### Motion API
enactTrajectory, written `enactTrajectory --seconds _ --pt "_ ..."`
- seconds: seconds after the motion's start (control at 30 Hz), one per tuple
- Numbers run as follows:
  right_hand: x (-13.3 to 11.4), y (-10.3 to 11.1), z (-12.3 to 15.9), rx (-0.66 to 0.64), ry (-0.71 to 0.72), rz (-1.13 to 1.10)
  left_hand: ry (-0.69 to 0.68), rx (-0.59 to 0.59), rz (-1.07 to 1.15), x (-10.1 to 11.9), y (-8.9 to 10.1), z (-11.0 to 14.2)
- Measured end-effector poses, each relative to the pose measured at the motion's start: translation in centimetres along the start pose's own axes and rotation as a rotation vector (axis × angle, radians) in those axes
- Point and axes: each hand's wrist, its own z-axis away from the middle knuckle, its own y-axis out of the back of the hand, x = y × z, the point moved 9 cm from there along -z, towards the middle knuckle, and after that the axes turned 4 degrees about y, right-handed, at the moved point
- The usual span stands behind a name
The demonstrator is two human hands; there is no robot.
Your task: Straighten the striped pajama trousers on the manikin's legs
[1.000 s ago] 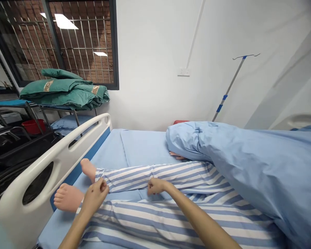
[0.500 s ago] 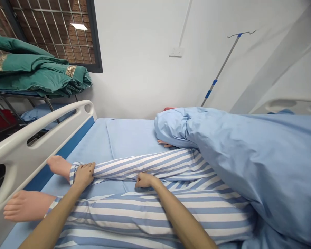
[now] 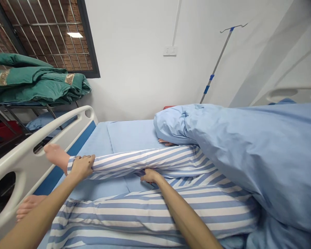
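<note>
I'm looking into a hospital ward, or a care room fitted out just like one. A medical bed with a white side rail (image 3: 54, 128) and pale blue sheets (image 3: 134, 136) carries a figure in striped patient pyjamas (image 3: 155, 214), and a metal IV pole (image 3: 216, 62) rises behind it. Folded green bedding (image 3: 33, 83) lies on a metal rack (image 3: 28, 107) beneath a barred window (image 3: 49, 38).

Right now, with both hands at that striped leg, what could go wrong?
The left hand grips the striped trouser leg near its cuff, so the cloth could slip. The manikin's foot sits close to the bed rail and might knock it. The right hand, tucked at the leg's underside, could get pinched.
</note>
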Motion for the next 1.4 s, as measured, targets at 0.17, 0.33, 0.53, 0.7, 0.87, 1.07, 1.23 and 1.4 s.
enactTrajectory --seconds 0.17,0.33,0.53,0.7,0.87,1.07,1.23,1.4 --pt "-0.8 2.6 1.2 0.289 0.032 -0.001 0.042 -0.006 0.001 0.0 1.1 0.3" --pt "-1.9 4.7 2.5 0.518 0.074 -0.014 0.158 -0.055 0.111 1.1 -3.1 1.3" --pt "-2.9 8.2 4.6 0.793 0.111 0.005 0.238 -0.036 0.291 4.2 -5.1 1.8" --pt "-2.7 11.0 7.3 1.087 0.118 0.017 0.277 0.005 0.389 6.5 -3.3 1.2" --pt "-1.9 12.5 9.8 1.341 0.132 -0.045 0.311 0.01 0.497 9.9 -3.0 0.1" --pt "-1.6 12.5 10.0 1.381 0.194 -0.112 0.336 0.039 0.595 12.0 -4.2 0.0" --pt "-1.4 12.3 9.6 1.384 0.254 -0.152 0.302 0.044 0.579 12.0 -4.1 0.3" --pt "-1.5 12.1 9.5 1.391 0.328 -0.213 0.284 0.031 0.54 10.9 -3.2 0.8"
